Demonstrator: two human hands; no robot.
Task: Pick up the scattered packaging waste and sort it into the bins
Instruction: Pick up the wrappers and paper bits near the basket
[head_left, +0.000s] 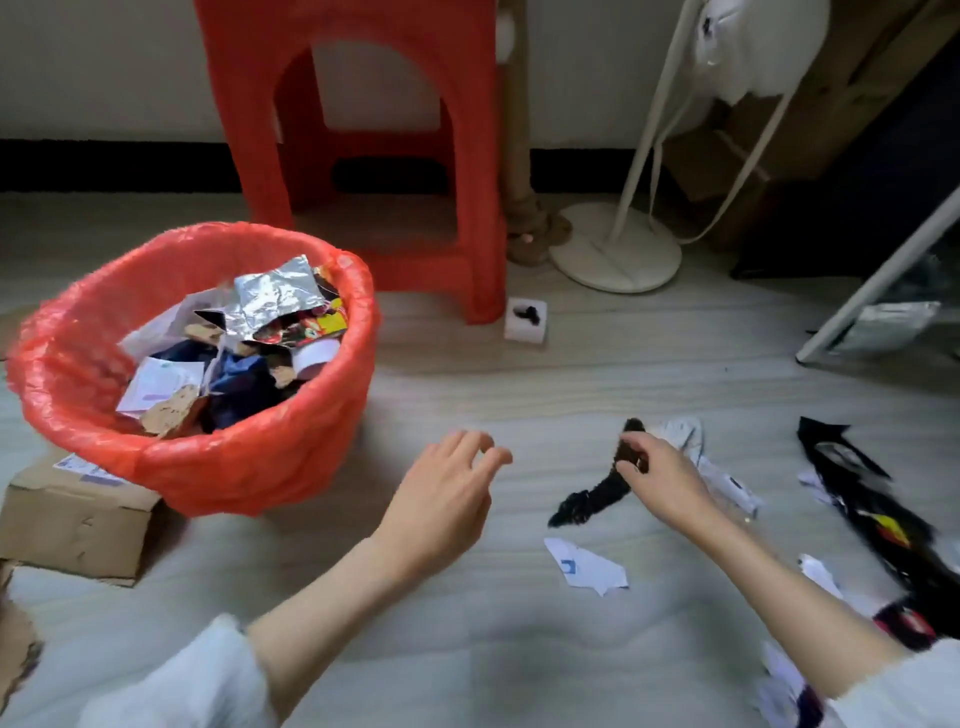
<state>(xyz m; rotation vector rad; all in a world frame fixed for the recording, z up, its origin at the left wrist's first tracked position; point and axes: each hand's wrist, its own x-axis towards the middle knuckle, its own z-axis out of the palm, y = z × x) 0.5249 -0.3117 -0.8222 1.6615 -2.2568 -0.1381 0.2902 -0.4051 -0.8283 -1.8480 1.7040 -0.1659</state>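
Note:
A round bin lined with a red bag (249, 467) stands on the floor at the left, heaped with foil, paper and wrapper scraps. My right hand (662, 478) pinches a long black wrapper strip (587, 501) that droops to the floor. My left hand (447, 493) hovers between bin and strip, fingers apart and holding nothing. A torn white paper piece (587, 569) lies below the strip. More white scraps (727, 480) lie behind my right hand, and a long black wrapper (878, 519) lies at the right.
A cardboard box (72, 525) sits at the bin's lower left. Behind stand a red plastic stool (363, 156), a white fan base (615, 249) and a small white block (525, 321). A white frame (878, 280) leans at right.

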